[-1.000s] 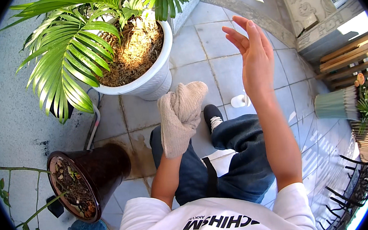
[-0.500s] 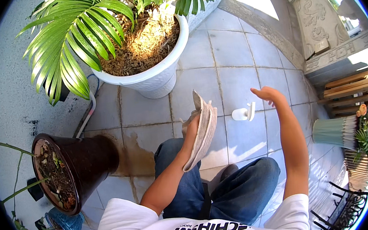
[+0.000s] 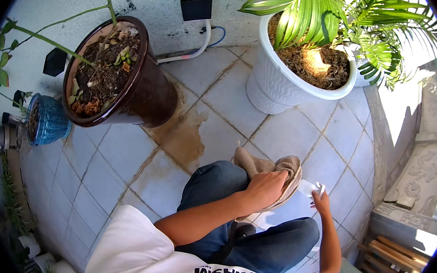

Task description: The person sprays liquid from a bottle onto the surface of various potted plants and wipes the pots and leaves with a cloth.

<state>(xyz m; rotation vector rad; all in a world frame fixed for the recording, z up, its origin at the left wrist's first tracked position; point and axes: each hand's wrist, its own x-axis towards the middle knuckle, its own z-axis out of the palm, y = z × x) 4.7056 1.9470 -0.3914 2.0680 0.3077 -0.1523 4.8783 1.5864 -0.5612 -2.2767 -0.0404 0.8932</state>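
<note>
Tiles (image 3: 123,147); two hands (image 3: 267,188), one cloth (image 3: 255,165), one bottle (image 3: 306,187)

Tan cloth (image 3: 252,162) hides most fingertips of the left hand (image 3: 267,188). The top edge cuts palm fronds (image 3: 312,14) at one o'clock, a green stem (image 3: 109,5) at eleven.

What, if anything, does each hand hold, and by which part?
The left hand holds the cloth by a bunched fold. The right hand is at the top of the bottle; whether it grips it cannot be told.

head | left fisheye, head-worn | faces down | knees (image 3: 214,181) near, tiled floor (image 3: 228,128) beyond
</note>
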